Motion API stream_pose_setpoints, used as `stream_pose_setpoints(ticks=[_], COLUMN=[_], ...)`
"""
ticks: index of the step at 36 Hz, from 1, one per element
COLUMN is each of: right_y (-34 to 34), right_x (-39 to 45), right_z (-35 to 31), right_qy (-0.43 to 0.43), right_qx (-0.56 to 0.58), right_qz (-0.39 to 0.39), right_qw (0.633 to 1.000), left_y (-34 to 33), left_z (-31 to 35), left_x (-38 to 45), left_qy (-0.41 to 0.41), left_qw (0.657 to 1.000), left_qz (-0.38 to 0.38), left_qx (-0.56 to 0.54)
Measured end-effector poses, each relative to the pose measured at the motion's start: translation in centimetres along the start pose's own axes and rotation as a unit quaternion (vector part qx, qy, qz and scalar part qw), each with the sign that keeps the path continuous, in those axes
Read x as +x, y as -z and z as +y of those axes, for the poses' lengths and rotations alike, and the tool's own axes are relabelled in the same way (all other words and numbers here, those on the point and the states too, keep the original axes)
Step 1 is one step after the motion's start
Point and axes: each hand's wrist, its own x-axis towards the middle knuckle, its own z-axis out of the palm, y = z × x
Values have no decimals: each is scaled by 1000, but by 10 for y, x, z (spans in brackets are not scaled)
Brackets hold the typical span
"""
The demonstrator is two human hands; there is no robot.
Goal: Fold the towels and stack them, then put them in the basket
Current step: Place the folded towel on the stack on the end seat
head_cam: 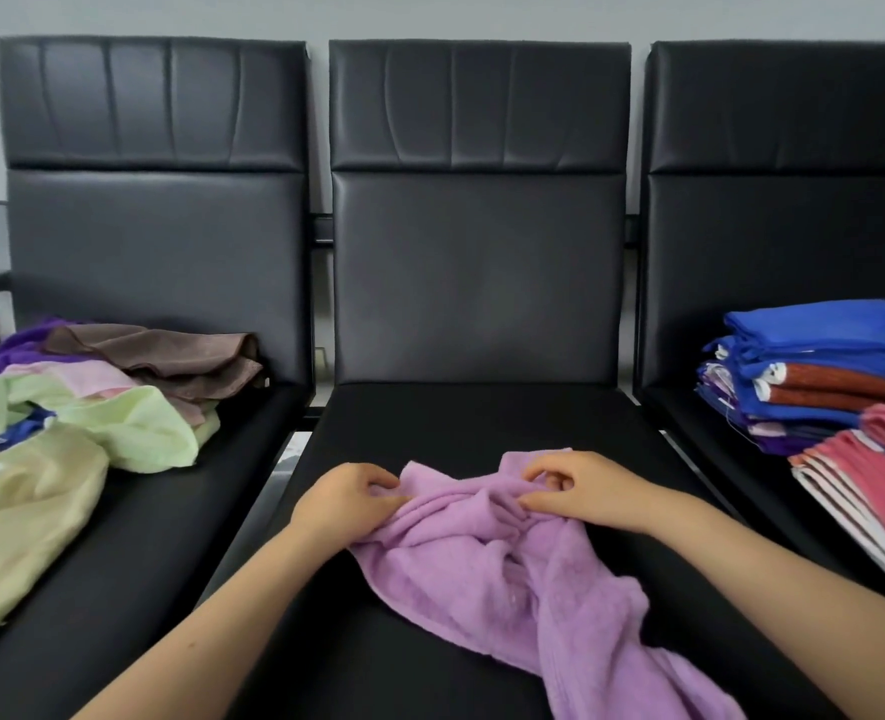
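Observation:
A crumpled lilac towel [523,574] lies on the middle black seat [430,418] and trails off toward the lower right. My left hand [344,504] pinches its bunched far edge on the left. My right hand [580,488] pinches the same edge a little to the right. Both sets of fingers are curled into the fabric. No basket is in view.
A loose heap of unfolded towels [92,407], pale green, pink, brown and purple, covers the left seat. On the right seat stand a folded stack of blue and orange towels [814,376] and a nearer folded stack of pink towels [877,470]. Tall black backrests stand behind.

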Motion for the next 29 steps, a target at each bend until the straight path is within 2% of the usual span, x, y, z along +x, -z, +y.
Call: stream_pose_setpoints(ticks=[3,6,9,11,15,20,23,26,29], right_y=[0,4,8,13,16,26,37,44,50], right_x=[-2,-3,-6,-10,-13,-9,-9,-2,17], right_z=[-1,-5,-2,0,4,3,8,19,18], right_qy=[17,37,28,7,-9,-50,-60,-52,-70], right_qx=[-17,-72,-107,-109,-37,159,296,487,564], right_qz=[15,21,14,10,14,45,67,91,158], right_qw=[1000,996,994,994,999,985,951,867,807], left_y=[-3,-6,-4,-3,7,13,12,15,25], left_z=[4,4,1,-2,-12,-29,-34,-29,-16], left_x=[0,2,4,6,11,15,17,27,46], left_qy=[-1,34,75,95,110,113,111,119,111], left_qw=[996,979,949,915,855,843,850,847,837], left_qz=[21,53,71,86,139,175,136,104,106], left_qx=[-83,-193,-298,-382,-488,-496,-497,-507,-526])
